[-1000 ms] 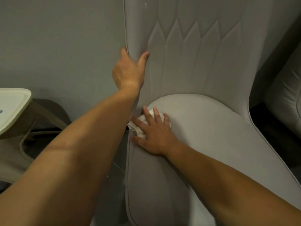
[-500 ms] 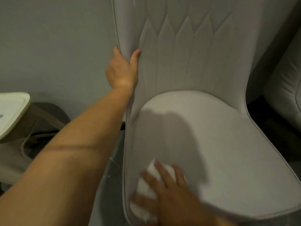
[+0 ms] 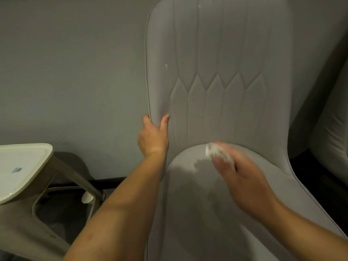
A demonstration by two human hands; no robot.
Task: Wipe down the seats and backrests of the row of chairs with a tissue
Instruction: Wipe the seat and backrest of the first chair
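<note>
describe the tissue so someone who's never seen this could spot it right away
Start at the big grey chair that fills the middle of the view, and drop to where its backrest meets the seat. There the blurred right hand presses a small crumpled tissue against the upholstery. It is the only bright white wad on the chair; the white specks higher on the backrest are far smaller.

Two bare forearms — no sleeves, no gloves

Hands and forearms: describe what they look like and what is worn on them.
Both forearms are bare as far as the frame shows, with no sleeves, gloves, watch or bracelets. No rings show on the left hand; the right hand is too motion-blurred to judge for rings or markings.
</note>
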